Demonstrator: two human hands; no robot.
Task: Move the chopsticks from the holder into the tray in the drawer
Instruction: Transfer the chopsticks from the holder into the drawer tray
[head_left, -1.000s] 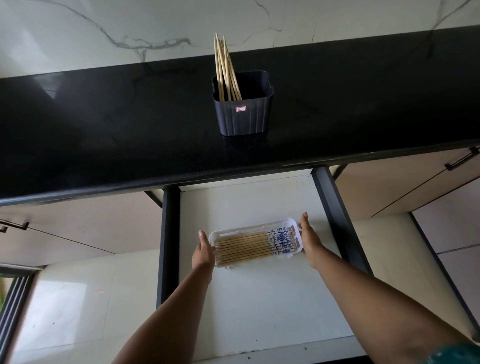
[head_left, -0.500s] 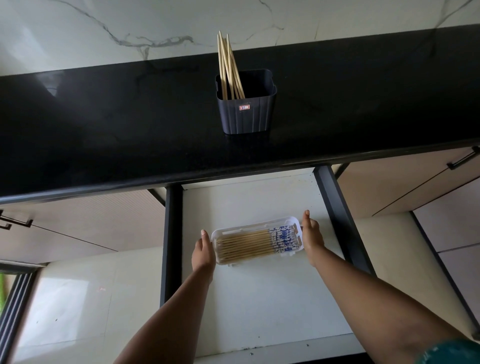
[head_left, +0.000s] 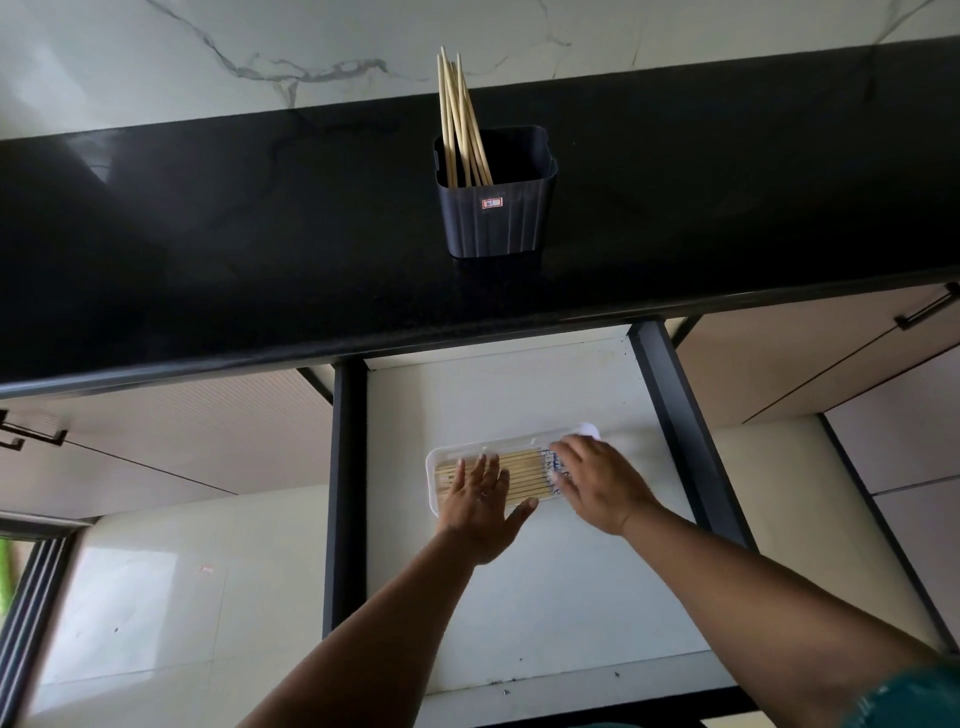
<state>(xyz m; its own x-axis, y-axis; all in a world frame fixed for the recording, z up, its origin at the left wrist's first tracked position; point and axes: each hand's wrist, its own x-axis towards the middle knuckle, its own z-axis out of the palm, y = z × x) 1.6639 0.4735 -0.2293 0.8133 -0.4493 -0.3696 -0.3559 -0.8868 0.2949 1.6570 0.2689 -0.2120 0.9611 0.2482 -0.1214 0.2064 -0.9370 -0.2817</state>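
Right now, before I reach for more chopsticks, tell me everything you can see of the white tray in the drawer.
The white rectangular plastic tray with rounded corners and a low rim lies flat on the pale floor of the open drawer, long side running left to right. It holds a row of light wooden chopsticks lying lengthwise, some with blue-patterned ends toward the right. The left hand lies flat over its left part, the right hand over its right end.

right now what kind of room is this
Most likely a home kitchen: a black stone countertop against a marble-look wall, a holder of chopsticks on it, and an open drawer below.
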